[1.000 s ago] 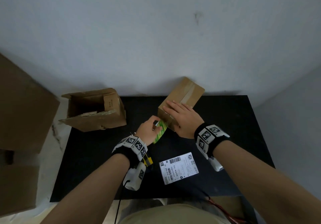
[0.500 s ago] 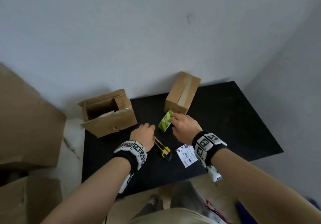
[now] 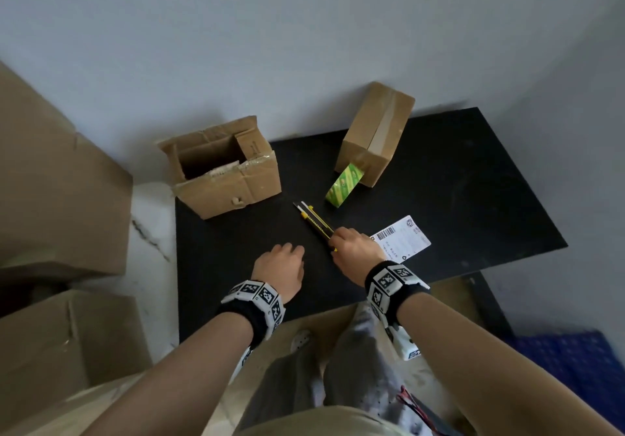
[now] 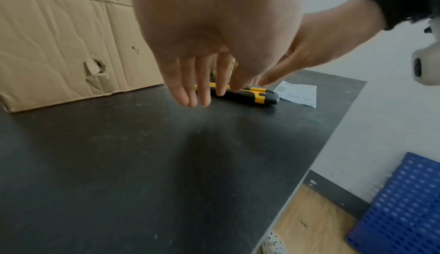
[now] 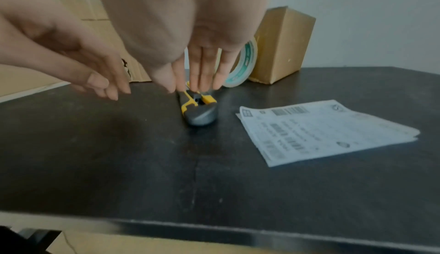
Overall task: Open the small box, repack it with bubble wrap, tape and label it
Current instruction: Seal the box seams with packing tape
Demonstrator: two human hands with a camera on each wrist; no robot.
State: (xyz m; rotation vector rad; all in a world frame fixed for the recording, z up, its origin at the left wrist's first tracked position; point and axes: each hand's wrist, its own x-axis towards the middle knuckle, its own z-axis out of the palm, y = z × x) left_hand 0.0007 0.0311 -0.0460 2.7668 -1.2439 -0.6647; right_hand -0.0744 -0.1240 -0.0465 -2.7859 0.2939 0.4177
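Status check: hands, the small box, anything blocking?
Right hand open, fingertips on utility knife; left hand open, holding nothing. Small box taped shut, tape roll leaning on it. Nothing between knife and box.

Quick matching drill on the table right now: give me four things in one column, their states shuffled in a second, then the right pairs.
1. yellow-and-black utility knife
2. green tape roll
3. sealed brown cardboard box
4. white shipping label

a. taped shut, by the wall
b. flat, at the right of the right hand
c. on edge against the box
d. under the right hand's fingertips

Pairs: 1-d, 2-c, 3-a, 4-b
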